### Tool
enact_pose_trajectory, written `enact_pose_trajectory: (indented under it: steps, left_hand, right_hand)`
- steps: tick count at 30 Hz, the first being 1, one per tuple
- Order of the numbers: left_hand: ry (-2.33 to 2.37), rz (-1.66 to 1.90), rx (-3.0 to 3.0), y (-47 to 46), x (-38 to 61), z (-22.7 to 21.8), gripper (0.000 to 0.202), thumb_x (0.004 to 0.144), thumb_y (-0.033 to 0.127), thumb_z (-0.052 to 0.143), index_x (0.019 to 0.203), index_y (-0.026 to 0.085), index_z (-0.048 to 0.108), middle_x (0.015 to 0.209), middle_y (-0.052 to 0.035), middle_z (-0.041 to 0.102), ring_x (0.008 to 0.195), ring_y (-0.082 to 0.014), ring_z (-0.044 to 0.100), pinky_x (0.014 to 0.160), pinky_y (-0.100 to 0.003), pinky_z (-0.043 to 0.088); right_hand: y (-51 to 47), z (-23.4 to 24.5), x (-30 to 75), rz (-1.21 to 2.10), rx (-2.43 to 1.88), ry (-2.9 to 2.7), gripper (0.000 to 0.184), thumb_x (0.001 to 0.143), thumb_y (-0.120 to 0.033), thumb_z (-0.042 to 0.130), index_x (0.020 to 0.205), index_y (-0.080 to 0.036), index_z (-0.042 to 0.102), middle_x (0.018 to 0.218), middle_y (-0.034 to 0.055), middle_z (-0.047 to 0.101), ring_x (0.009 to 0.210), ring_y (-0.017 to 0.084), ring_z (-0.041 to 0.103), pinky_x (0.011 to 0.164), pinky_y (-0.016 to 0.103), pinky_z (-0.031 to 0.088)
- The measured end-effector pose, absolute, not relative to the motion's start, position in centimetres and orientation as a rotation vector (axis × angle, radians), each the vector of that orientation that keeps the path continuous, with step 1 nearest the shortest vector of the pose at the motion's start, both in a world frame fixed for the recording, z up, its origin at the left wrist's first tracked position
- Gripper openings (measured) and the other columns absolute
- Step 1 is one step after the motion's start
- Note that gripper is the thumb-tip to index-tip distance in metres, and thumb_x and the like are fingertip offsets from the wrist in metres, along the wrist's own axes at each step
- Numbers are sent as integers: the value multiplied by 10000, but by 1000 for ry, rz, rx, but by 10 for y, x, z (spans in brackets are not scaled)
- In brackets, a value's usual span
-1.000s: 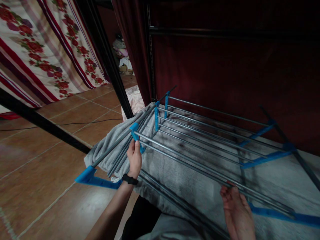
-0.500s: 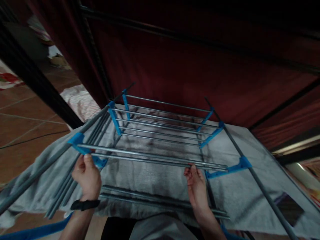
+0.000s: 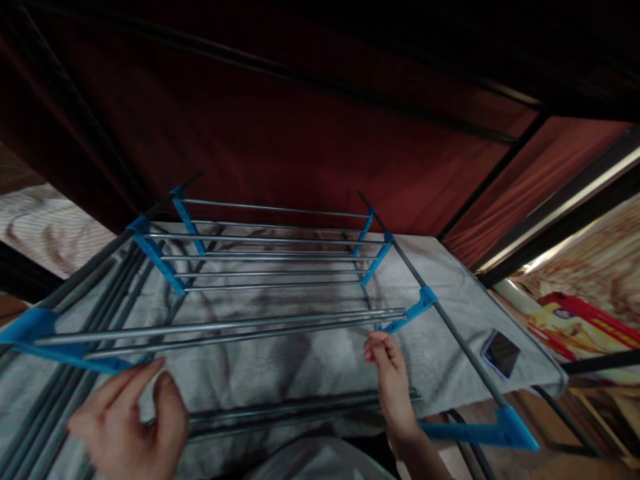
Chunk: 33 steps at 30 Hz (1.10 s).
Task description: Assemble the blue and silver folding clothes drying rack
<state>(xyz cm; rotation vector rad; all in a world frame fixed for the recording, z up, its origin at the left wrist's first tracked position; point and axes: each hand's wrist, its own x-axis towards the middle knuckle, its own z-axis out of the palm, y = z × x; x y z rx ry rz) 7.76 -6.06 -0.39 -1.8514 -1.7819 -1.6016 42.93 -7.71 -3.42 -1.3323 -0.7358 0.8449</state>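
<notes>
A rack frame of grey metal tubes joined by blue plastic brackets lies on the cloth-covered surface. My left hand (image 3: pixel 133 420) is at the lower left, thumb and fingers apart, just below the left blue bracket (image 3: pixel 70 347). Two thin metal rods (image 3: pixel 230 328) run from that bracket toward the right blue bracket (image 3: pixel 413 313). At the inner end of the right bracket, my right hand (image 3: pixel 387 367) has its fingers curled together. What lies between those fingertips is too small to make out. Farther back, several rods (image 3: pixel 280 239) span other blue brackets.
Loose grey tubes (image 3: pixel 285 408) lie in front of me, and more tubes (image 3: pixel 107 300) lie at left. A phone (image 3: pixel 501 353) rests on the grey cloth (image 3: pixel 325 360) at right. Beyond the edge is a red and yellow box (image 3: pixel 575 327). Dark red fabric (image 3: pixel 280 147) hangs behind.
My view has turned to the right. My left hand has come away from the left bracket and opened. My right hand has shifted from the rod to the right bracket's inner end.
</notes>
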Motion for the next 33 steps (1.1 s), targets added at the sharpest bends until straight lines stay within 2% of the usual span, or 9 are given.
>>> enact_pose_trajectory:
  steps: [2, 4, 8, 10, 13, 16, 22, 33]
  left_hand:
    - [-1458, -1406, -2090, -55, 106, 10, 335, 864, 192, 615, 1178, 309, 624, 1037, -88, 705, 975, -315, 673, 889, -503, 517]
    - [-1264, -1230, -2258, -44, 140, 23, 410, 903, 137, 581, 1285, 288, 593, 1149, -102, 714, 1074, -296, 673, 952, -468, 506]
    - [-1154, -913, -2474, -20, 207, 37, 388, 956, 143, 544, 1336, 201, 603, 1276, -129, 699, 1152, -300, 653, 1044, -469, 451]
    - [-1163, -789, -2580, -10, 230, 37, 331, 961, 165, 568, 1283, 177, 643, 1222, -130, 722, 1084, -297, 675, 999, -459, 474]
    - [-1226, -619, -2713, 0, 248, 37, 215, 944, 132, 597, 1122, 187, 705, 993, -90, 755, 909, -268, 705, 837, -394, 516]
    - [-1251, -593, -2743, 3, 253, 43, 179, 942, 101, 592, 1019, 206, 714, 905, -66, 741, 850, -248, 699, 765, -356, 506]
    - [-1238, -694, -2757, -2, 250, 64, 183, 961, 132, 584, 1056, 215, 716, 907, -61, 729, 851, -240, 685, 762, -363, 500]
    - [-1222, -661, -2701, 0, 253, 62, 241, 939, 95, 575, 1093, 219, 713, 928, -63, 728, 863, -252, 677, 781, -372, 500]
  right_hand:
    - [-80, -34, 446, 589, -1390, -735, 307, 834, -518, 681, 895, -222, 622, 783, -22, 586, 710, 145, 517, 704, 289, 428]
    - [-80, -32, 462, 381, -1443, -694, 284, 846, -476, 665, 983, -234, 610, 928, -2, 600, 857, 166, 547, 805, 296, 438]
    - [-71, -34, 484, 295, -1548, -640, 533, 841, -458, 641, 1326, -266, 537, 1337, 64, 534, 1221, 221, 507, 993, 323, 411]
    - [-65, -37, 492, 319, -1566, -647, 621, 830, -476, 628, 1404, -275, 500, 1435, 83, 472, 1307, 235, 466, 1049, 338, 397]
    - [-58, -39, 498, 326, -1550, -645, 645, 821, -486, 617, 1419, -277, 492, 1488, 89, 424, 1359, 242, 437, 1110, 369, 374]
    - [-53, -36, 502, 328, -1540, -625, 640, 809, -493, 624, 1394, -260, 505, 1489, 98, 447, 1327, 246, 484, 1094, 377, 400]
    - [-43, -28, 504, 343, -1455, -674, 559, 814, -478, 616, 1312, -230, 562, 1307, 96, 620, 1168, 226, 599, 1030, 375, 451]
    - [-35, -12, 499, 268, -1431, -816, 407, 865, -446, 587, 1182, -197, 643, 1093, 90, 686, 1066, 237, 612, 1039, 413, 427]
